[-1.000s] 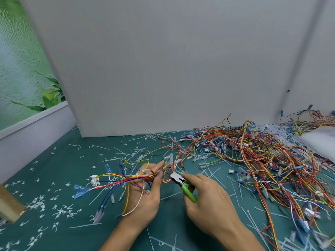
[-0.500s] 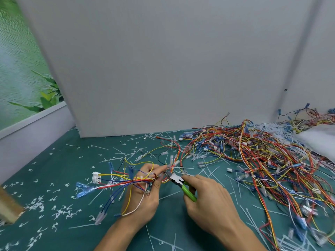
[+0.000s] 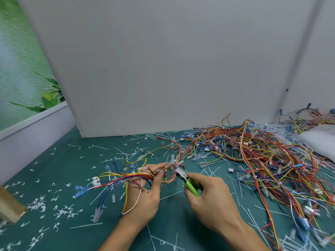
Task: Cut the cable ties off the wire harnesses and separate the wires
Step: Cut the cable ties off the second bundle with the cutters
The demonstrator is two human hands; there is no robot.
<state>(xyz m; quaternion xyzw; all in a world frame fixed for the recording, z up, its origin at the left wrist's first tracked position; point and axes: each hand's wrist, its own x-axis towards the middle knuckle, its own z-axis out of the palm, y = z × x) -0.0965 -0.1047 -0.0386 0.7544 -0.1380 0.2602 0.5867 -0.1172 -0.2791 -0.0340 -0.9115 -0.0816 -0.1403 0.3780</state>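
Note:
My left hand [image 3: 145, 198] grips a wire harness [image 3: 125, 178] of red, yellow, blue and white wires, whose loose ends with white and blue connectors fan out to the left. My right hand [image 3: 212, 200] holds green-handled cutters [image 3: 186, 180]. Their metal jaws point up and left at the harness, just right of my left thumb and fingertips. A large tangled pile of harnesses [image 3: 253, 156] covers the mat to the right.
Cut white cable ties [image 3: 59, 212] litter the green mat [image 3: 54, 160]. A white board [image 3: 163, 69] stands upright behind. A white bag [image 3: 319, 140] lies at far right. A wooden block [image 3: 9, 205] sits at the left edge.
The harness and both hands have stayed nearly in place; the cutter jaws have moved slightly closer to the wires at my left fingertips.

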